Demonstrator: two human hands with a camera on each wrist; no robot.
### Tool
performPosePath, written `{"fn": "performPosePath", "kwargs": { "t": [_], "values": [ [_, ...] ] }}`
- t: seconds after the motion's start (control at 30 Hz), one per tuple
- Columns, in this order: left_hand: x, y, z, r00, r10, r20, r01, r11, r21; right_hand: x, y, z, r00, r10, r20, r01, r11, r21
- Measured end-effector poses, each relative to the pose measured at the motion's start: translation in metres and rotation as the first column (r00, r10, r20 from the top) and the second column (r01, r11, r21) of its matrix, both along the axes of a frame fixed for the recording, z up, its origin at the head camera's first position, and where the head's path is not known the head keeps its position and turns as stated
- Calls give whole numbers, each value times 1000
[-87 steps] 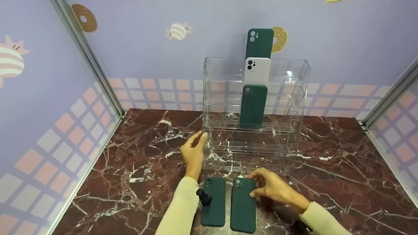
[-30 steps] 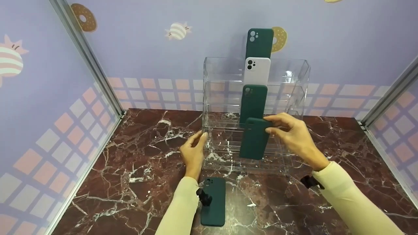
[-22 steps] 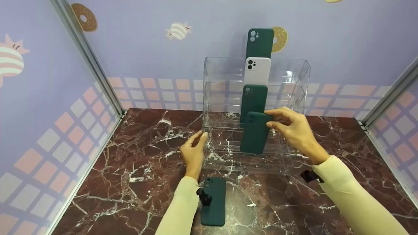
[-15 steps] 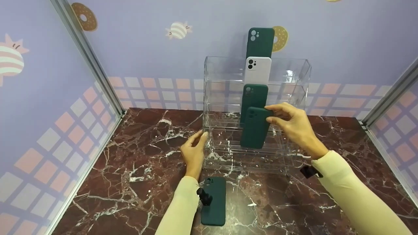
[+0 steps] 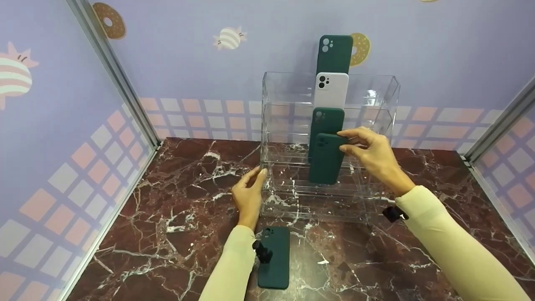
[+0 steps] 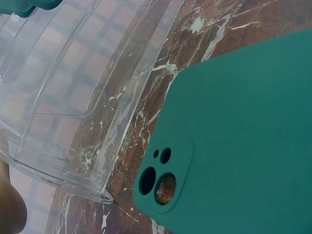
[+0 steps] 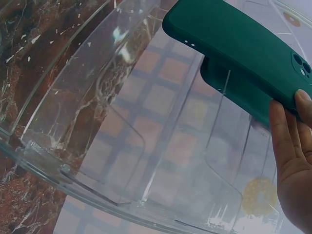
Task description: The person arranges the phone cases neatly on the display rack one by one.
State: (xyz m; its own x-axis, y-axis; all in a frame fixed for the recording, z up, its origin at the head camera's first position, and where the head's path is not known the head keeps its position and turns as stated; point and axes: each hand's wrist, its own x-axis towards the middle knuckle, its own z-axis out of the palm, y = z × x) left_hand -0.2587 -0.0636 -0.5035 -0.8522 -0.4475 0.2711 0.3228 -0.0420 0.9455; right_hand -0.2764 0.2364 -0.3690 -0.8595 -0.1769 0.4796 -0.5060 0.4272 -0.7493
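Observation:
My right hand (image 5: 378, 156) pinches a green phone case (image 5: 326, 161) by its upper right edge, thumb in front and fingers behind. The case is upright, before the lower front tiers of a clear stepped display rack (image 5: 278, 138); in the right wrist view this phone case (image 7: 234, 41) tilts across the rack. My left hand (image 5: 249, 194) grips the rack's left side edge between thumb and fingers. Another green phone case (image 5: 279, 267) lies flat on the table beside my left forearm, seen close up as a phone case (image 6: 243, 126) in the left wrist view.
Up the rack stand a green case (image 5: 319, 115), a white case (image 5: 332, 90) and, at the top, a green case (image 5: 334, 52). A patterned wall (image 5: 188, 75) rises behind the rack. The table (image 5: 175, 251) is dark red marble.
My right hand has lifted the right-hand green phone case off the table and carried it up to the rack, still rising slightly over the last second. My left hand has stayed at the rack's edge.

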Motion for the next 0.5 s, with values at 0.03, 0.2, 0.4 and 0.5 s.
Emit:
{"fn": "performPosePath", "kwargs": {
  "t": [0.03, 0.2, 0.4, 0.5],
  "values": [
    [0, 0, 0, 1000, -1, 4, 1, 1000, 0, -1, 0, -1, 1000, -1, 1, 1, 1000, -4],
    [0, 0, 0, 1000, -9, 8, 9, 1000, 5, -3, -1, -6, 1000, -5, 10, 5, 1000, -5],
    [1, 0, 0, 1000, -10, 7, 10, 1000, 0, -5, 0, -11, 999, 4, 44, -4, 1000, 15],
    [1, 0, -1, 1000, -10, 10, 10, 1000, -7, -6, 0, -14, 998, 0, 60, -2, 999, 37]
  ]
}}
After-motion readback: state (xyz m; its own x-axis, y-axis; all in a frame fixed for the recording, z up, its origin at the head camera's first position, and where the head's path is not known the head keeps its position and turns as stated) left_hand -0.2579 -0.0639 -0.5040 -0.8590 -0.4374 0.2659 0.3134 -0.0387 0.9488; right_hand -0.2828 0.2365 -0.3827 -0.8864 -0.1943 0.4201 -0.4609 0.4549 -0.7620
